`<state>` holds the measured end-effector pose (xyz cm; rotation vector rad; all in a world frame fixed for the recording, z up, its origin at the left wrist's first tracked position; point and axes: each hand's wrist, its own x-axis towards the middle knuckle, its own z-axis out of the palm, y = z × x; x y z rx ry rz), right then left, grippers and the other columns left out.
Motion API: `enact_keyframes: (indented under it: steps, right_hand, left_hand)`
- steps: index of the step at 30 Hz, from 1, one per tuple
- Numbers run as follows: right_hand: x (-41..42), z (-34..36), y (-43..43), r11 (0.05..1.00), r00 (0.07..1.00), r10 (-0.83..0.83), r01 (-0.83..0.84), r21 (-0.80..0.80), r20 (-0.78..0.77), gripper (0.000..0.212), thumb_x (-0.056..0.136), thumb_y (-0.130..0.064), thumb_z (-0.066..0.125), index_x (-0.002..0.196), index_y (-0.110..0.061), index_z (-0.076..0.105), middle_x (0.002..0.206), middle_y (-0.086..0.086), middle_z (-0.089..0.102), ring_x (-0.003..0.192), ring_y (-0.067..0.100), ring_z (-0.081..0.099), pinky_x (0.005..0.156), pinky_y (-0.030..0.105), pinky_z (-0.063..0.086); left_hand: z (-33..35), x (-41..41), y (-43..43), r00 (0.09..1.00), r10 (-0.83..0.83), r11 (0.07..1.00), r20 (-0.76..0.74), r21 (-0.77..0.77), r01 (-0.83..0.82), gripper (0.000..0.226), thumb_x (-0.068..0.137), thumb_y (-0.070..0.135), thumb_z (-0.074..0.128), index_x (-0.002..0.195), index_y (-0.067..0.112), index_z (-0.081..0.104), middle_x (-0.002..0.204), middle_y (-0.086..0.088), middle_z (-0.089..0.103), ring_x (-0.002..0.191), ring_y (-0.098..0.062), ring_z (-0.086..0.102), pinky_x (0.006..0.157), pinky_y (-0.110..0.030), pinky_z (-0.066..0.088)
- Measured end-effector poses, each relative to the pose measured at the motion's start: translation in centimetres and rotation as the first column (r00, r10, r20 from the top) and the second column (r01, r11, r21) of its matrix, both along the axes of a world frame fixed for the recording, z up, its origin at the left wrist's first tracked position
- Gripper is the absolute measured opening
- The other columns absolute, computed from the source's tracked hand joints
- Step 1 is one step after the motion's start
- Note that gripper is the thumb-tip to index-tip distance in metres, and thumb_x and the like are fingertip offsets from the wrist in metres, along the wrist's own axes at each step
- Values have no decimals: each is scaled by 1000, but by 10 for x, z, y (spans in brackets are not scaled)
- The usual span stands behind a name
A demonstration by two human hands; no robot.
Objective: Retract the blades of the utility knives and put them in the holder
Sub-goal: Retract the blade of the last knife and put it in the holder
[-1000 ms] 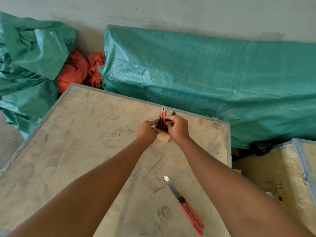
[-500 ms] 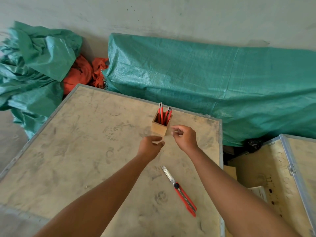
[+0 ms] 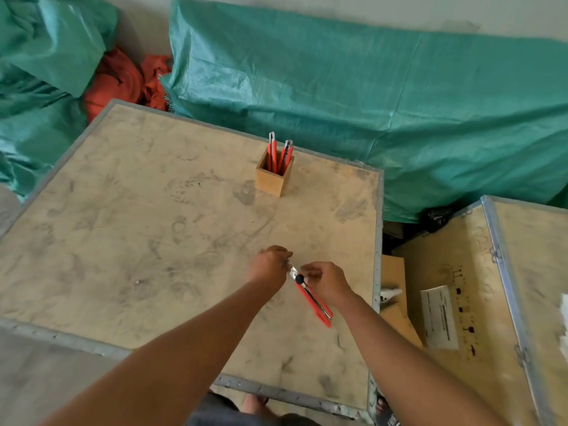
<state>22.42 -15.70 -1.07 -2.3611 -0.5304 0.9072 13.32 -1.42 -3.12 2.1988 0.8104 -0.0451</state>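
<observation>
Red utility knife (image 3: pixel 313 298): lay on the desk (image 3: pixel 123 241) near its right front edge, blade end pointing away from the person. Left hand (image 3: pixel 270 265): at the blade end, fingers (image 3: pixel 284 256) curled; whether they gripped the blade could not be told. Right hand (image 3: pixel 325 282): fingers bent beside the black slider, contact blurred and unclear. Wooden holder (image 3: pixel 272 181): upright toward the desk's far edge, well apart from the hands, with red knives (image 3: pixel 278 155) standing in it.

Red knife (image 3: pixel 313 298), tan wooden holder (image 3: pixel 270 179), teal tarpaulin (image 3: pixel 368 96).
</observation>
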Motion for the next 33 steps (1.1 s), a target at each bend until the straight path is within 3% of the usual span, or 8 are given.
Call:
enact_keyframes:
  steps: [2,5,11,15,21,26,30,33]
  right_hand:
    - [-4,-4,-3,1000,1000,13,-13,8,6,28,93,-3,63,115,-12,78,115,8,78,105,22,73,98,29,55]
    - [-6,-5,-6,998,998,66,-65,21,-4,27,92,-9,67,116,-17,79,112,3,79,98,17,71,83,13,49]
    - [-11,-7,-12,990,990,133,-134,39,38,28,85,-4,75,111,-14,79,107,5,80,93,18,71,80,14,50]
    - [-15,-6,-14,992,993,116,-114,59,-30,22,88,-5,73,109,-12,77,107,4,79,95,16,70,74,7,46]
    - [-21,7,-9,987,992,53,-34,158,-117,18,88,-11,76,101,-23,75,105,-2,79,97,13,72,88,36,60]
    - [-22,31,13,965,990,31,7,261,-141,20,89,-11,77,103,-25,75,103,-4,77,99,16,73,90,47,63]
    - [-22,54,32,929,992,-12,57,366,-123,27,91,-9,74,113,-25,73,101,-8,75,99,19,74,89,47,63]
    - [-22,68,46,886,991,-81,122,448,-110,28,93,-7,72,116,-24,74,102,-5,75,99,20,75,89,46,64]
  left_hand:
    - [-7,1,-1,994,-85,991,-64,94,91,25,90,24,63,112,28,73,128,8,63,115,-24,55,88,-35,52]
    - [-14,2,2,984,-137,976,-116,154,154,21,92,30,61,109,29,74,127,10,61,111,-23,51,81,-32,49]
    - [-19,0,4,995,-98,985,-35,137,102,18,86,29,70,102,28,78,117,9,66,106,-23,55,80,-34,51]
    - [-17,-7,5,993,-118,986,22,119,115,16,84,26,73,98,25,79,115,8,68,104,-23,58,83,-36,52]
    - [9,-30,15,976,-66,998,206,-8,69,19,83,18,75,102,19,78,124,6,69,106,-13,67,90,-32,54]
    - [46,-61,17,942,69,993,328,-111,-34,26,85,15,74,110,23,75,135,17,56,109,5,56,75,0,42]
    - [68,-84,5,933,241,929,266,-341,-143,36,87,23,72,123,27,68,138,15,57,115,4,59,82,-9,51]
    - [81,-96,-7,942,274,832,192,-539,-132,39,90,18,69,128,25,63,122,7,70,96,-3,72,84,-35,61]
